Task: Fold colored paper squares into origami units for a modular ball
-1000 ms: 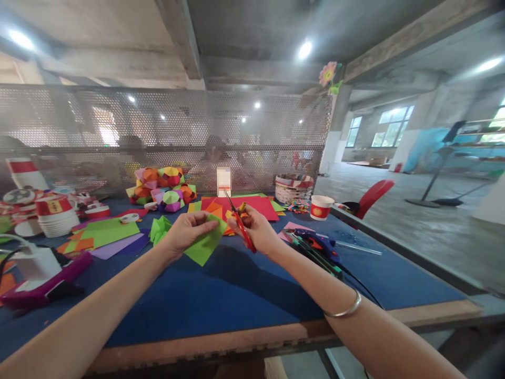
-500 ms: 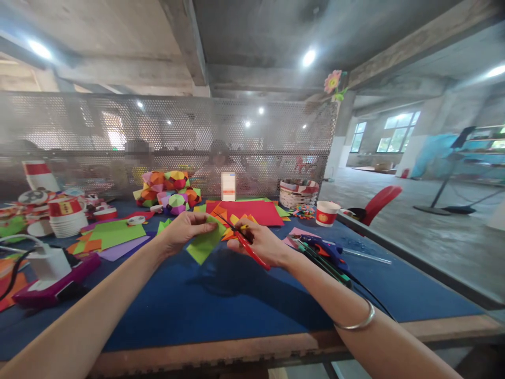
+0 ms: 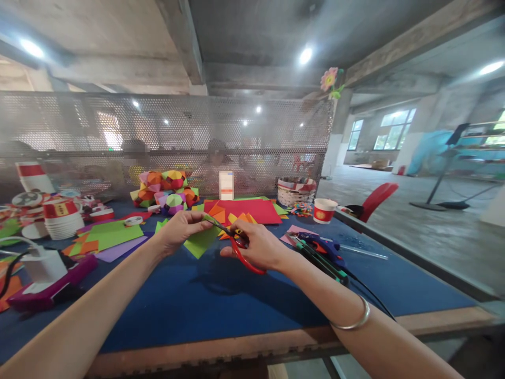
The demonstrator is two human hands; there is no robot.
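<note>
My left hand [image 3: 179,229] pinches a lime-green paper square [image 3: 200,242] above the blue table top [image 3: 221,300]. My right hand [image 3: 258,247] grips red-handled scissors [image 3: 236,245], fingers through the loops. The blades point left and reach the upper edge of the green paper by my left fingertips. A silver bangle sits on my right wrist.
A blue glue gun [image 3: 321,247] with a black cord lies right of my hands. Red and orange paper sheets [image 3: 252,210], a pile of folded paper balls [image 3: 165,192], paper cups [image 3: 324,210], a woven basket [image 3: 295,189] and green sheets [image 3: 114,234] lie farther back. A perforated metal screen [image 3: 165,142] closes the back.
The scissors have tipped from upright to pointing left, and their blades have come to the edge of the green paper. My left hand keeps its hold on the paper.
</note>
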